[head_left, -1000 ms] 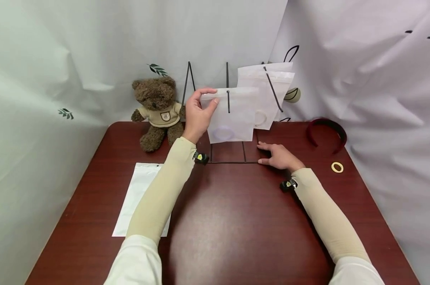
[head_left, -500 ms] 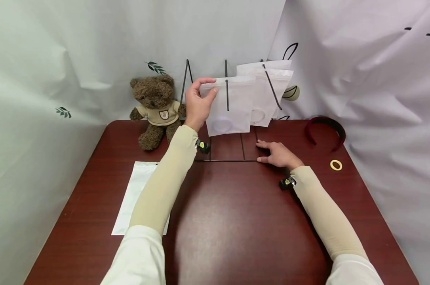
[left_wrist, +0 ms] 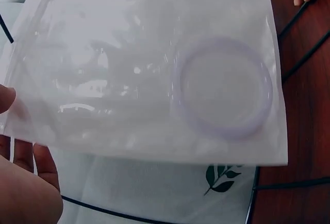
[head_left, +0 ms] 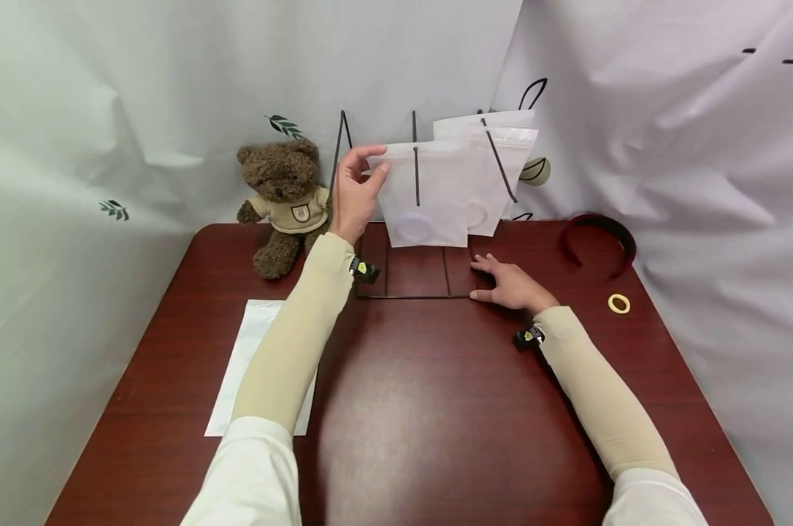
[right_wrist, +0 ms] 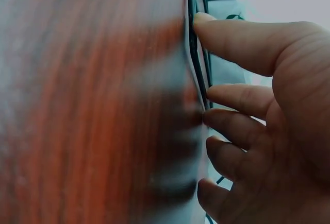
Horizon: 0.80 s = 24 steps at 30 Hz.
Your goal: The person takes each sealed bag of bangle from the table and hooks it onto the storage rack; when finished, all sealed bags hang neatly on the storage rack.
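My left hand pinches the upper left corner of a white zip bag between thumb and fingers. The bag hangs on the middle hook of a black wire rack. A pale lilac bangle shows through the bag in the left wrist view. With fingers spread, my right hand rests at the rack's front right corner; in the right wrist view the thumb touches the wire. Other white zip bags hang on the right hook, one with a pale ring inside.
A brown teddy bear sits left of the rack. A white zip bag lies on the table under my left forearm. A dark red headband and a cream-yellow ring lie at the right. Cloth curtains enclose the table.
The bag on the middle hook first rose, with my left hand at its corner; then the hand drew slightly left. My right hand has stayed at the rack's corner.
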### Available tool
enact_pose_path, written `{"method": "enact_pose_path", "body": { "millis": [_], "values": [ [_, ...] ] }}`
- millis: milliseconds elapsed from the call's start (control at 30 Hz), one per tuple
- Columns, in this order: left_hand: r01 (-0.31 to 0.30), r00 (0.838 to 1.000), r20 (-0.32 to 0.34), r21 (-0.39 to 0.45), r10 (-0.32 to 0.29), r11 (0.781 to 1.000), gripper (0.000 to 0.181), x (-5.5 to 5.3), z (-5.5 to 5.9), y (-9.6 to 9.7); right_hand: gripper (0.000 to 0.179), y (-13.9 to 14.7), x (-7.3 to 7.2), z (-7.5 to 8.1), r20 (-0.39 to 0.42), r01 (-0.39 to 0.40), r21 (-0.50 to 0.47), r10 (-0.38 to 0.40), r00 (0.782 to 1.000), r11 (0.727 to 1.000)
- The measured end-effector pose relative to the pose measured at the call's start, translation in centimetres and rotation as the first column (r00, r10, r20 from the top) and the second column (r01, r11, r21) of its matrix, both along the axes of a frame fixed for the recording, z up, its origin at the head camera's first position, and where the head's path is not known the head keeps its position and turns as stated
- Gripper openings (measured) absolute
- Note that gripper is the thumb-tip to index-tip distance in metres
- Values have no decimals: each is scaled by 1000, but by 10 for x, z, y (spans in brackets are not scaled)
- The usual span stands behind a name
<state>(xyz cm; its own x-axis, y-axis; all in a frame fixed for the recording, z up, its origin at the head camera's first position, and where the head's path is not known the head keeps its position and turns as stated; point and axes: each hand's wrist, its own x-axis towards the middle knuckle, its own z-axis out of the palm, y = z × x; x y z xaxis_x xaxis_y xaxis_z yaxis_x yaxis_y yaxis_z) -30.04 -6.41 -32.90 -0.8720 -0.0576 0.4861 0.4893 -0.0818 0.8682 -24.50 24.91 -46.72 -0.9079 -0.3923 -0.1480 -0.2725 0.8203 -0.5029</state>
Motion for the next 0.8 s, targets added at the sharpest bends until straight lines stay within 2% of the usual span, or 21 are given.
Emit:
{"method": "enact_pose_path", "body": {
  "millis": [167, 300, 433, 500, 633, 800],
  "values": [
    [-50, 999, 18, -38, 50, 998, 25, 9, -5, -11, 81, -1, -2, -1, 18, -11, -5, 11, 1000, 1000],
    [-98, 991, 78, -120, 107, 988, 27, 21, -5, -22, 88, -3, -2, -1, 50, -20, 11, 19, 999, 1000],
    [-94, 988, 106, -181, 115, 979, 28, 32, -8, -34, 89, -3, -2, 1, 73, -17, 17, 16, 997, 1000],
    [-78, 989, 111, -192, 101, 978, 28, 33, -16, -42, 89, -3, -3, 1, 75, -14, 11, 13, 997, 1000],
    [-13, 983, 177, -211, 52, 977, 28, 36, -35, -64, 88, -3, -4, -4, 79, -26, 14, 25, 997, 1000],
    [36, 968, 248, -285, 37, 958, 28, 52, -59, -92, 86, -3, -4, -7, 70, -34, 18, 32, 997, 999]
  ]
}}
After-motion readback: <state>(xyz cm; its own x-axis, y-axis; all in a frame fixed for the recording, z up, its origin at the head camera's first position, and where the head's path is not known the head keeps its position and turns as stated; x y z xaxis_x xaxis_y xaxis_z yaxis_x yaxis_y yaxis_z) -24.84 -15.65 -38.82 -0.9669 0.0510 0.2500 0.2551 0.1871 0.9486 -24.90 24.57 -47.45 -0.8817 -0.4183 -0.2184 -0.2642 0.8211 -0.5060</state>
